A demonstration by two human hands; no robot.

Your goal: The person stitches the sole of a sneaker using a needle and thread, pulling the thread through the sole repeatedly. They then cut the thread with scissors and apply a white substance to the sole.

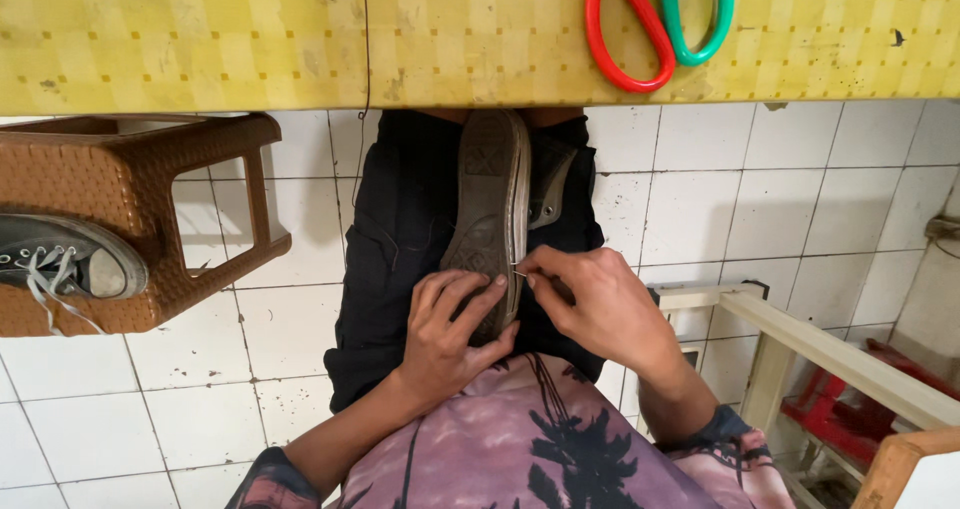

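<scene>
A worn grey sneaker (492, 199) lies on its side across my lap, its patterned sole facing left. My left hand (452, 331) wraps around the heel end of the sole and holds the shoe steady. My right hand (592, 304) is pinched on a thin needle (520, 272) at the edge where sole meets upper. A dark thread (365, 39) runs up over the table edge. I wear black trousers and a purple patterned shirt.
A yellow checked table (200, 39) spans the top, with red- and green-handled scissors (655, 24) on it. A brown plastic stool (130, 219) at left carries a second grey sneaker (70, 259). A pale wooden frame (830, 354) stands at right on the white tiled floor.
</scene>
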